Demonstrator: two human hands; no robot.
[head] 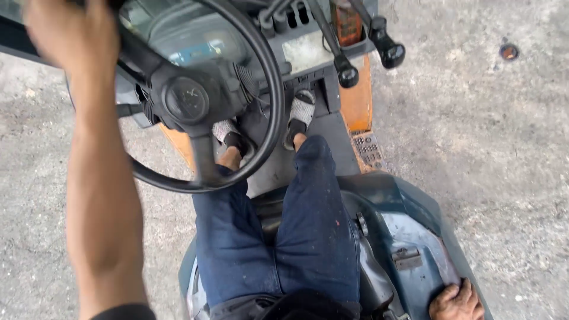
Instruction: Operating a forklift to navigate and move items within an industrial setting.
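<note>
I sit on a small vehicle with a black steering wheel (pixel 201 95) in front of me. My left hand (pixel 68 32) is at the wheel's upper left rim, gripping it, with the arm stretched up the left of the view. My right hand (pixel 456 301) rests with fingers spread on the grey-blue side panel (pixel 415 237) at the lower right, holding nothing. My legs in dark blue trousers (pixel 284 231) run down the middle, and my feet in grey shoes (pixel 301 112) rest near the pedals.
Two levers with black knobs (pixel 347 74) stand right of the wheel. An orange body panel (pixel 355 101) and a ribbed step plate (pixel 368 149) lie beyond the seat. Rough concrete ground (pixel 492 142) surrounds the vehicle, with a small round drain cap (pixel 508 52).
</note>
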